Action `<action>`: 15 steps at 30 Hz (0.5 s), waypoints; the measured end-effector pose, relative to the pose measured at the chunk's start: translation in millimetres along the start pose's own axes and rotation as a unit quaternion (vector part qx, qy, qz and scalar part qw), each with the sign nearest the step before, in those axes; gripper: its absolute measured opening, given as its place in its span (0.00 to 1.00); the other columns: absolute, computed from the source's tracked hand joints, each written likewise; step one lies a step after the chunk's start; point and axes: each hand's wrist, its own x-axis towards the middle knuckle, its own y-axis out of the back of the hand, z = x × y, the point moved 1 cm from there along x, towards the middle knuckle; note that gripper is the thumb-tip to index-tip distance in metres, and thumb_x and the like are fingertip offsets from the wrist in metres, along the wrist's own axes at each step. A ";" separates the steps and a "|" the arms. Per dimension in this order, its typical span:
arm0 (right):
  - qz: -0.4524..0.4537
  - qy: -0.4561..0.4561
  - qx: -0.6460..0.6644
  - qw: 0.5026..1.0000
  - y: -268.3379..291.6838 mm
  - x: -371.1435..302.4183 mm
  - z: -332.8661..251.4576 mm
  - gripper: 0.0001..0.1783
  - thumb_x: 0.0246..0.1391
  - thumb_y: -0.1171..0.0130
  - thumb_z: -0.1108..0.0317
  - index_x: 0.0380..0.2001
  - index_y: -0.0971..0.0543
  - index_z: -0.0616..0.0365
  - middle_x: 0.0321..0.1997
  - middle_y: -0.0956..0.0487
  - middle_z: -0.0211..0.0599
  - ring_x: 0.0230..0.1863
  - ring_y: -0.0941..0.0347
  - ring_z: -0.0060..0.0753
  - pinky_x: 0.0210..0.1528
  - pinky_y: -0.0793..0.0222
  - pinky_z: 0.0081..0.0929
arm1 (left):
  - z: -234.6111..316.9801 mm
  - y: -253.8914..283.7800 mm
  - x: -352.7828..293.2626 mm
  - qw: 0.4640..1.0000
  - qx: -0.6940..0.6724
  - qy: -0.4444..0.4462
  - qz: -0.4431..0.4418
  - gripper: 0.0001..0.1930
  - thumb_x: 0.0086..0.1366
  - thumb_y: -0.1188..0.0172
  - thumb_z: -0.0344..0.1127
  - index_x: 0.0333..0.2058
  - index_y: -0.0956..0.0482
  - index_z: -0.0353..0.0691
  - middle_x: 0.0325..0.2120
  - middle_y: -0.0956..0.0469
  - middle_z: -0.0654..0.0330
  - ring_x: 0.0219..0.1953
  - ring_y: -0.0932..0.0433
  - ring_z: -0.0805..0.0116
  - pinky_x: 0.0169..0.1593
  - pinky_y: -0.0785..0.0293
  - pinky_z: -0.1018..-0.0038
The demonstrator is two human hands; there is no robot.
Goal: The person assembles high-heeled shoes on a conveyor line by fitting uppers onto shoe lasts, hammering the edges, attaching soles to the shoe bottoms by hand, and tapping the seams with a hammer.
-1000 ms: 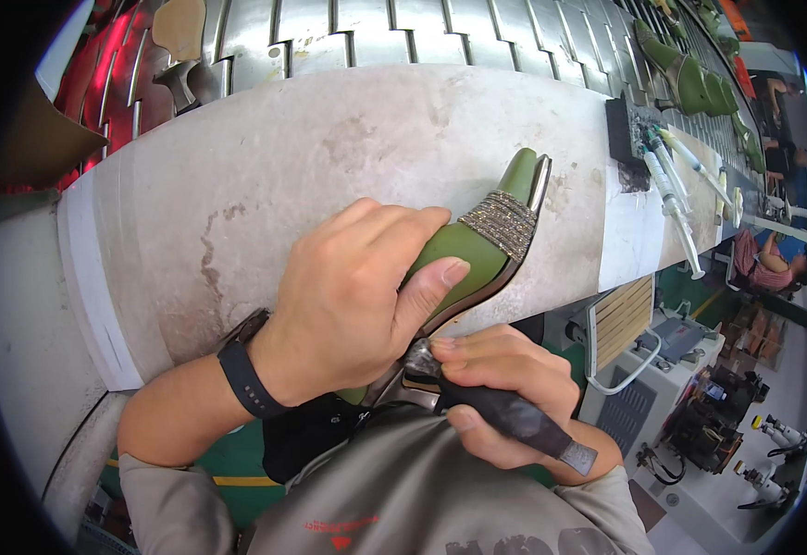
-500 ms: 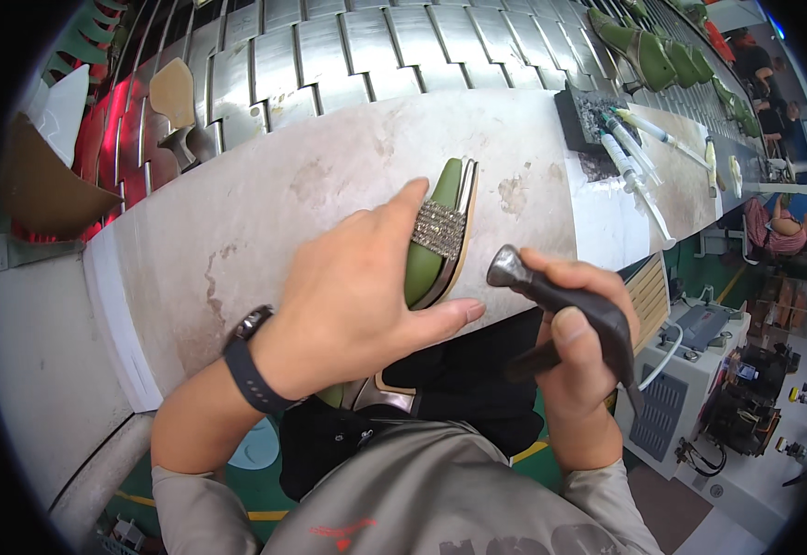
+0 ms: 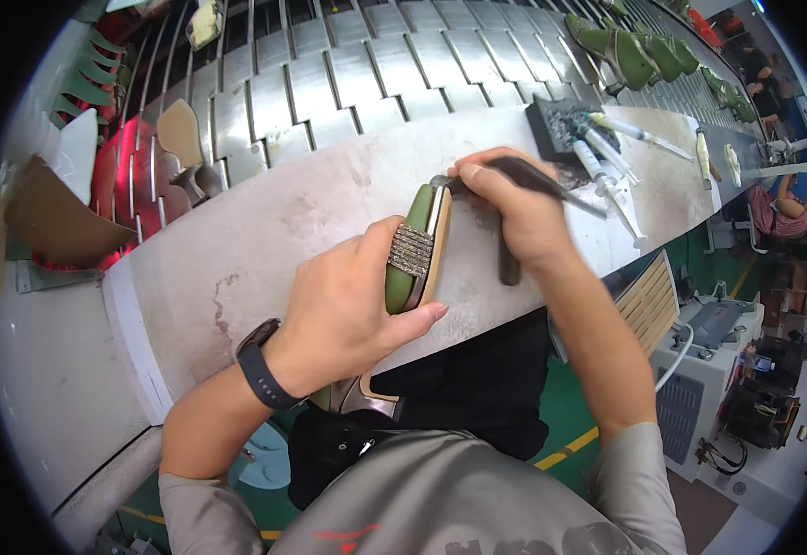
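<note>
A sandal on a green shoe last (image 3: 398,289), with a glittering strap (image 3: 412,250) and a pale sole edge, lies tilted on its side over the worktable. My left hand (image 3: 343,291) is closed around it, thumb by the sole and fingers across the far side. Its metallic heel part (image 3: 366,401) shows below my left wrist. My right hand (image 3: 505,199) grips a dark hammer (image 3: 524,174) by its head, with the handle hanging down. The hammer's metal face is at the sandal's toe end, apparently touching it.
Beyond the pale worktable (image 3: 283,217) runs a metal slat conveyor (image 3: 366,79) carrying green lasts (image 3: 630,60) at right. Syringes (image 3: 607,171) lie by a black block (image 3: 552,129). A tan insole-shaped piece (image 3: 180,134) stands at left, and a machine (image 3: 700,361) at right.
My right hand has moved up and left, bringing the hammer from beside the sandal to its toe. My left hand and the sandal have shifted slightly left, and the sandal's sole edge shows wider.
</note>
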 end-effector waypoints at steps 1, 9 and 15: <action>0.015 0.005 0.047 0.999 -3.6 -1.8 3.2 0.12 0.62 0.32 0.66 0.42 0.13 0.64 0.38 0.13 0.33 0.36 0.23 0.19 0.41 0.27 0.21 | -3.0 2.0 -0.9 0.999 -0.004 -0.025 0.046 0.43 0.53 0.20 0.42 0.62 0.30 0.26 0.43 0.16 0.40 0.44 0.14 0.43 0.48 0.18 0.60; -0.008 0.047 0.110 0.993 -8.8 -87.7 -22.5 0.11 0.63 0.35 0.70 0.45 0.16 0.65 0.47 0.12 0.44 0.50 0.17 0.34 0.56 0.23 0.32 | 56.4 69.5 -39.8 0.953 -0.140 -0.229 0.141 0.46 0.54 0.22 0.34 0.67 0.37 0.29 0.64 0.28 0.43 0.66 0.26 0.55 0.67 0.29 0.62; -0.138 0.359 0.092 0.918 -10.8 -169.9 -130.7 0.18 0.57 0.30 0.70 0.49 0.18 0.68 0.54 0.16 0.61 0.58 0.17 0.54 0.64 0.22 0.48 | 71.0 52.7 -50.8 0.950 -0.114 -0.224 0.184 0.38 0.57 0.26 0.30 0.64 0.33 0.32 0.60 0.23 0.47 0.61 0.22 0.60 0.66 0.29 0.66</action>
